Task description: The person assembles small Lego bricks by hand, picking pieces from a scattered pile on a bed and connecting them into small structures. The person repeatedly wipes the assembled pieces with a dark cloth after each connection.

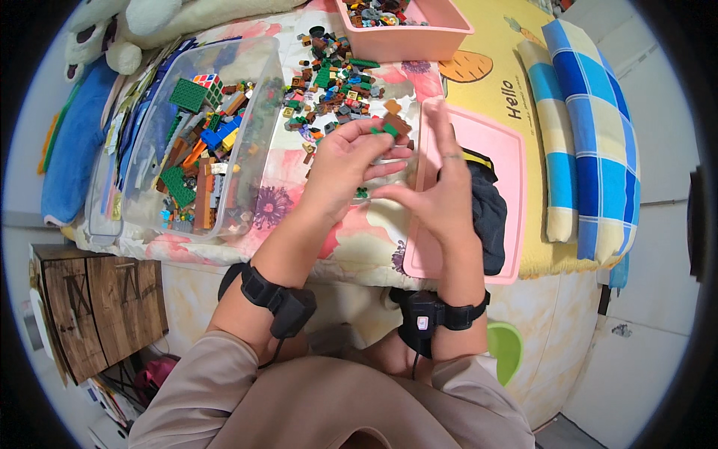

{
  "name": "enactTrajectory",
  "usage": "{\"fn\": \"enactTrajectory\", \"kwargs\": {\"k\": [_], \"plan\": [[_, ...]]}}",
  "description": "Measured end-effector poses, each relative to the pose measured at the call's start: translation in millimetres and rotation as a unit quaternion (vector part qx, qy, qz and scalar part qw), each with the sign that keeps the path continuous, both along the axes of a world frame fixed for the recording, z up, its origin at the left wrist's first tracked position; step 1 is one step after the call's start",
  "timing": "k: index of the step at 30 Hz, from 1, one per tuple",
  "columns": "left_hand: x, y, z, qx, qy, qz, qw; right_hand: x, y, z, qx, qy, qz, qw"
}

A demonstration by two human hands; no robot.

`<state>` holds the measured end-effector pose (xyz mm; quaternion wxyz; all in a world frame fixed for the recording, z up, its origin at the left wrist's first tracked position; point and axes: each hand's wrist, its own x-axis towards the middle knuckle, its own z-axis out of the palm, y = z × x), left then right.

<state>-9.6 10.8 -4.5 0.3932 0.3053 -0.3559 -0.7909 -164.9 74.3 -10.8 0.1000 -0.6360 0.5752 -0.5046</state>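
Note:
My left hand (pixel 345 159) is closed, pinching a small cluster of brown and green toy bricks (pixel 397 124) between thumb and fingers. To its right, my right hand (pixel 443 183) is open, with the fingers stretched upward and the thumb pointing toward the left hand. Nothing shows in its grasp. Loose toy bricks (pixel 329 75) in green, brown and grey lie scattered on the floral cover beyond the left hand. Under the right hand is a pink lid (pixel 511 191) with a dark cloth (pixel 486 217) on it.
At the left, a clear plastic bin (pixel 265 97) holds many bricks and a puzzle cube (pixel 212 87). A pink bin (pixel 407 43) with more bricks stands at the far side. Folded checked bedding (pixel 594 142) lies at the right. A green basin (pixel 505 352) sits below the edge.

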Motion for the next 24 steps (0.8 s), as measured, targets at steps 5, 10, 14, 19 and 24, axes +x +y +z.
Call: {"fn": "enactTrajectory", "kwargs": {"k": [5, 10, 14, 19, 24], "plan": [[9, -17, -6, 0.065, 0.099, 0.023, 0.993, -43, 28, 9, 0.186, 0.198, -0.197, 0.942], [11, -21, -10, 0.074, 0.095, 0.033, 0.992, -63, 49, 2, 0.284, 0.136, -0.135, 0.94], [8, -20, -7, 0.081, 0.069, 0.014, 0.994, -64, 39, 1, 0.22, -0.05, -0.211, 0.951], [-8, 0, -5, 0.003, -0.058, 0.013, 0.998, -46, 32, 28, -0.066, -0.174, -0.22, 0.958], [-20, 13, -7, -0.049, -0.062, -0.048, 0.996, 2, 23, 32, -0.052, -0.032, -0.133, 0.989]]}}
